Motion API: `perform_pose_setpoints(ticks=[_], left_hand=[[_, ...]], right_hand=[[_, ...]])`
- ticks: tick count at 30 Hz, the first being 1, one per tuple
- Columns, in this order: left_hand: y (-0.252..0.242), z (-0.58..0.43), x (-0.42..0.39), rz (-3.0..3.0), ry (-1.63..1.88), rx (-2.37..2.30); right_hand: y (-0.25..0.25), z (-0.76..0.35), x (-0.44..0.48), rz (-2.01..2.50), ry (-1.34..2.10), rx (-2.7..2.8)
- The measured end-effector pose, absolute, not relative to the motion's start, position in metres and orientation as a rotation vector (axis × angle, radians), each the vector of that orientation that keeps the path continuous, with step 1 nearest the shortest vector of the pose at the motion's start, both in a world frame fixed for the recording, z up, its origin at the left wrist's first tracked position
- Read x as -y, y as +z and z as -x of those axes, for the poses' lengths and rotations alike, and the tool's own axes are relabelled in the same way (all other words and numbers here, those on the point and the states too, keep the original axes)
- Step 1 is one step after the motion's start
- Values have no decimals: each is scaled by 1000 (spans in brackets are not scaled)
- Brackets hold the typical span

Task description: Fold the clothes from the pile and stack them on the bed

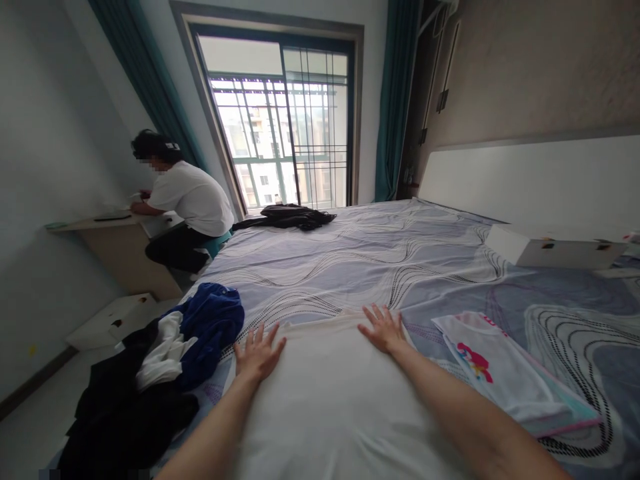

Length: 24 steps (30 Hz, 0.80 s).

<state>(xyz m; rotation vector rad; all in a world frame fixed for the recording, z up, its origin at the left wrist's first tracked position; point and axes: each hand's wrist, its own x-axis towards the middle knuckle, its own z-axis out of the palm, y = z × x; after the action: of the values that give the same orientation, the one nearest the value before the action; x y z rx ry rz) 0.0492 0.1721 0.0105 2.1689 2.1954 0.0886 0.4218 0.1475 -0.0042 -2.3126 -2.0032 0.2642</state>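
Note:
A white garment (pixel 325 393) lies spread flat on the bed (pixel 380 260) right in front of me. My left hand (pixel 257 353) rests flat on its upper left corner, fingers spread. My right hand (pixel 384 328) presses flat on the upper right corner, fingers apart as well. Neither hand holds anything. To the right lies a folded white piece with a pink and red print (pixel 505 373).
A heap of blue, white and black clothes (pixel 165 360) sits at the bed's left edge. A dark garment (pixel 295 217) lies at the far end near the window. A white box (pixel 555 250) rests by the headboard. A person in a white shirt (pixel 187 200) sits at a desk, left.

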Motion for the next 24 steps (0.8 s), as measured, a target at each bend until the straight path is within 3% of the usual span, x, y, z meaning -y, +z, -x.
perform_pose_setpoints(ticks=[5, 8, 11, 15, 24], left_hand=[[31, -22, -160, -1970, 99, -2244], [42, -43, -125, -2000, 237, -2354], [31, -95, -64, -2429, 439, -2079], [-4, -136, 20, -2708, 381, -1528], [0, -14, 101, -2571, 113, -1813]], right_hand=[[11, -472, -124, 2505, 299, 1811], [25, -451, -95, 2571, 142, 1677], [25, -382, -44, 2256, -7, 1869], [5, -305, 36, 1753, 335, 2253], [4, -415, 102, 1951, 305, 2217]])
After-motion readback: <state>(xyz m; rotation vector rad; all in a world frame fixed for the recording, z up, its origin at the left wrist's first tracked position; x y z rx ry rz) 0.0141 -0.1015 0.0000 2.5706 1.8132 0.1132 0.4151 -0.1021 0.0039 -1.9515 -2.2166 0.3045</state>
